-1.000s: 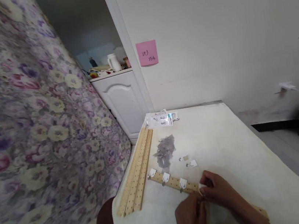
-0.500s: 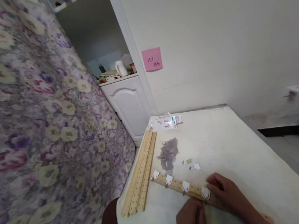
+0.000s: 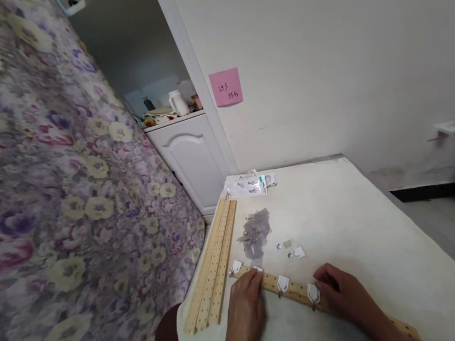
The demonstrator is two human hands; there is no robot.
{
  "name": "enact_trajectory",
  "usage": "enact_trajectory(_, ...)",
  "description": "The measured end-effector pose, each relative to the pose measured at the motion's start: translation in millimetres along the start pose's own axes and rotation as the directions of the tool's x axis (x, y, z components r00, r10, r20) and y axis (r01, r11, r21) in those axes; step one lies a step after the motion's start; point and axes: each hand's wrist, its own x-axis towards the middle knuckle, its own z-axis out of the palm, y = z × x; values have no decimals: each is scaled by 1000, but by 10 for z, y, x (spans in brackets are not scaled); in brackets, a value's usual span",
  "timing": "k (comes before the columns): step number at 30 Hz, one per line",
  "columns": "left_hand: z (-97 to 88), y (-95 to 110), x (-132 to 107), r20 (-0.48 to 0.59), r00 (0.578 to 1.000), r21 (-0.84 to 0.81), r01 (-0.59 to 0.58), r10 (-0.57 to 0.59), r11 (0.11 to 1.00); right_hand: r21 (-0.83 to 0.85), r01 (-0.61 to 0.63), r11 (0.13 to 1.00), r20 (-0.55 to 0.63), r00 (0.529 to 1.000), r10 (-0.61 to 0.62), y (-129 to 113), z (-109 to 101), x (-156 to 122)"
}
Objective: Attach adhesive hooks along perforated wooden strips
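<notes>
Drilled strip: the wooden strip (image 3: pixel 299 291) lies aslant on the near part of the tabletop (image 3: pixel 344 216), a row of tagged metal fittings along its left part.
Left grip: left hand (image 3: pixel 245 303) across the strip near its left end, fingers over the edge, partly covering the second tag — whether they clench it, cannot tell.
Right grip: right hand (image 3: pixel 344 292) over the strip's right part, fingers bent beside the fourth tag (image 3: pixel 313 291); pinch or mere contact, cannot tell.
Strip work: step in hand looks like steadying or adjusting the strip, four tags visible along it.
Next handling: any shift would seem to call for support at both ends, keeping the dangling tags clear; lifting a loose fitting, a fine pinch.
Loose fittings: one with a white tag (image 3: pixel 299 252), another beside a tan tag (image 3: pixel 287 244) — both just beyond the strip.
Grey film: crumpled heap (image 3: pixel 257 234) beyond the strip's left part.
Spare strips: three (image 3: pixel 210 269), side by side, left of the strip.
</notes>
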Motion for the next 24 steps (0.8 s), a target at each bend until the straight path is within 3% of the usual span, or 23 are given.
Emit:
enact_trajectory(17, 126, -42, -65, -45, 999, 52, -20, 23, 998, -26, -5, 1000, -9, 1000, 5, -16, 17, -1)
enact_trajectory(24, 8, -57, -79, -59, 997, 18, -44, 45, 999, 69, 29, 997, -32, 999, -27, 2, -98, 77)
